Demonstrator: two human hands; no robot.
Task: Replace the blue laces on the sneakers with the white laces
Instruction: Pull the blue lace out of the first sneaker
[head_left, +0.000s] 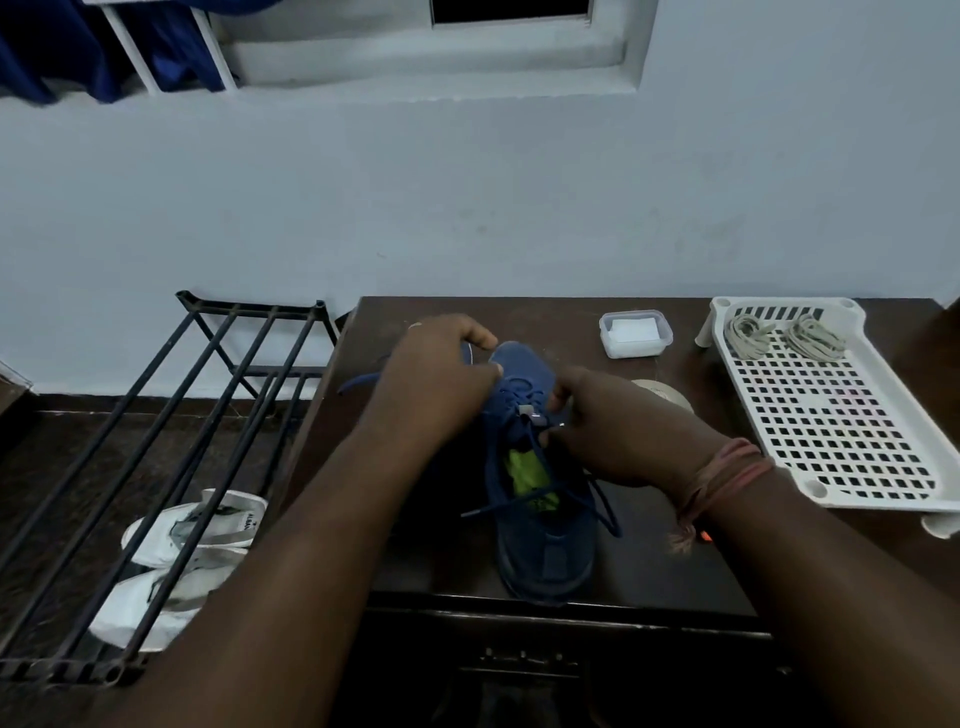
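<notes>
- Forearms reach in from the near edge; the right wrist wears a reddish thread band (719, 475).
- A blue sneaker (540, 525) stands on the dark bench (649, 561), heel toward the person, toe pointing away, a green insole showing inside.
- The right hand (618, 431) sits at the sneaker's right side, its fingers (558, 395) closed in a pinch on the blue lace (540, 491) near the upper eyelets.
- The left hand (441, 379) rests over the toe end, its fingers (485, 371) curled shut on the front of the sneaker; loose lace ends trail out left of them and back toward the heel.
- Beyond the right fingers stands a small lidded plastic box (635, 332).
- Farther right lies a white perforated tray (841, 415), with two bundles of white laces (779, 332) at its far end.
- Left of the bench, a black shoe rack (171, 441) stands on the floor over a pair of white sneakers (176, 566).
</notes>
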